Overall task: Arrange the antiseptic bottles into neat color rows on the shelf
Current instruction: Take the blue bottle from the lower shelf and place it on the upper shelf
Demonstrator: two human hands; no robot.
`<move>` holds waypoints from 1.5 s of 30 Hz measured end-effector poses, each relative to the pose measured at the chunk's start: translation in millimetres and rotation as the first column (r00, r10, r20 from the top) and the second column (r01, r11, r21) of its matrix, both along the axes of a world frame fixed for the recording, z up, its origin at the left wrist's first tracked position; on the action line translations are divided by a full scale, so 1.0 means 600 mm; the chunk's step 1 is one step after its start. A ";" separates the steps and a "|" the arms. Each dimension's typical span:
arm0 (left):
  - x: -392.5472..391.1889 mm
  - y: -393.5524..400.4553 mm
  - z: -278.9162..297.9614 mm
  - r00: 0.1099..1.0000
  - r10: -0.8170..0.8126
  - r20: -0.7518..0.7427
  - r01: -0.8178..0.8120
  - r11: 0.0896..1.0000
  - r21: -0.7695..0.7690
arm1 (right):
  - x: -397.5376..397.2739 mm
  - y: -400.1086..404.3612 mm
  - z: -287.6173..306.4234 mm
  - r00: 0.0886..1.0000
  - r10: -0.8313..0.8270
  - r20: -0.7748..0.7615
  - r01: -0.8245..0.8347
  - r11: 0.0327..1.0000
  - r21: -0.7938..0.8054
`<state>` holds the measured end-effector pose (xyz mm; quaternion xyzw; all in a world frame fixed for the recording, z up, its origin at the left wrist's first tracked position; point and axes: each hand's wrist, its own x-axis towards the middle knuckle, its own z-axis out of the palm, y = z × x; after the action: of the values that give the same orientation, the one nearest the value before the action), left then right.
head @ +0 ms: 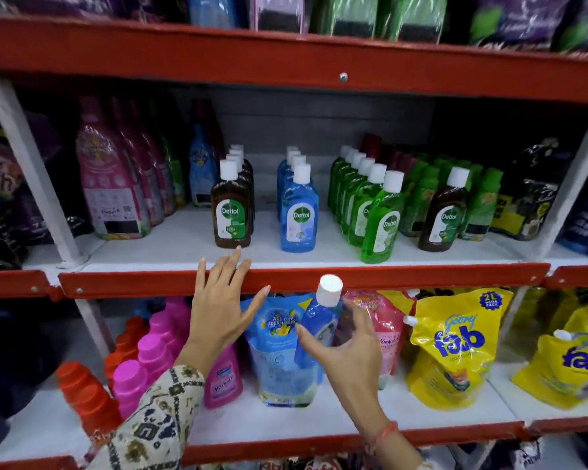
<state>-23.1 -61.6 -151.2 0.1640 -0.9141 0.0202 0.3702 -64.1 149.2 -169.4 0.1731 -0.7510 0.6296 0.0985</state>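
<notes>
On the middle shelf [170, 256] stand three rows of white-capped antiseptic bottles running front to back: a brown row [231, 212], a blue row [298, 215] and a green row [381, 225]. One stray brown bottle [443, 215] stands alone to the right of the green row. My right hand [345, 351] holds a blue bottle [318, 327] tilted, cap up, below the shelf's red front edge. My left hand [221, 300] is open with fingers spread, its fingertips at the shelf edge just in front of the brown row.
Pink softener bottles [112, 184] stand left of the rows, green bottles [482, 205] and dark pouches to the right. The lower shelf holds pink and orange bottles [143, 361], a blue pouch [275, 351] and yellow pouches [455, 344]. A red shelf [286, 62] runs overhead.
</notes>
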 end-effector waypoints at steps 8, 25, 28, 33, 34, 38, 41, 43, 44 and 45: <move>0.000 -0.003 -0.001 1.000 -0.023 0.005 0.023 0.999 0.022 | -0.052 -0.007 0.166 0.976 -0.057 -0.208 0.034 0.993 -0.111; -0.012 -0.005 -0.007 0.999 -0.026 -0.043 0.029 0.997 0.074 | -0.184 -0.089 0.210 0.995 -0.052 -0.082 0.063 0.990 0.129; -0.011 -0.004 -0.009 0.997 -0.031 -0.070 0.036 0.997 0.064 | -0.186 -0.087 0.204 0.995 -0.035 -0.093 0.050 0.986 0.160; -0.015 0.000 -0.004 0.990 -0.012 -0.139 0.024 0.996 0.084 | -0.177 -0.073 0.208 0.991 0.021 -0.129 -0.001 0.987 0.160; -0.015 0.001 -0.003 0.989 -0.011 -0.146 0.024 0.996 0.087 | -0.175 -0.069 0.207 0.991 0.047 -0.129 -0.025 0.986 0.162; -0.016 0.002 -0.002 0.988 0.007 -0.152 0.008 0.996 0.092 | -0.168 -0.046 0.189 0.986 0.099 -0.131 -0.077 0.984 0.161; -0.014 0.007 0.000 0.989 0.012 -0.150 0.005 0.994 0.106 | -0.168 -0.015 0.172 0.990 0.080 -0.117 -0.071 0.994 0.078; -0.014 0.012 0.003 0.992 0.022 -0.125 -0.007 0.992 0.122 | -0.175 0.014 0.165 0.991 0.009 -0.132 -0.004 0.999 0.036; -0.012 0.012 0.006 0.994 0.031 -0.101 -0.019 0.994 0.112 | -0.179 0.025 0.163 0.990 -0.034 -0.140 0.036 0.999 0.012; -0.014 0.015 0.009 0.997 0.030 -0.071 -0.024 0.996 0.083 | -0.186 0.039 0.162 0.985 -0.089 -0.145 0.087 0.996 -0.020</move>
<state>-31.7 -52.5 -145.9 0.1919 -0.8980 -0.0183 0.3955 -175.7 172.5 -72.3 0.1847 -0.7444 0.6153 0.1820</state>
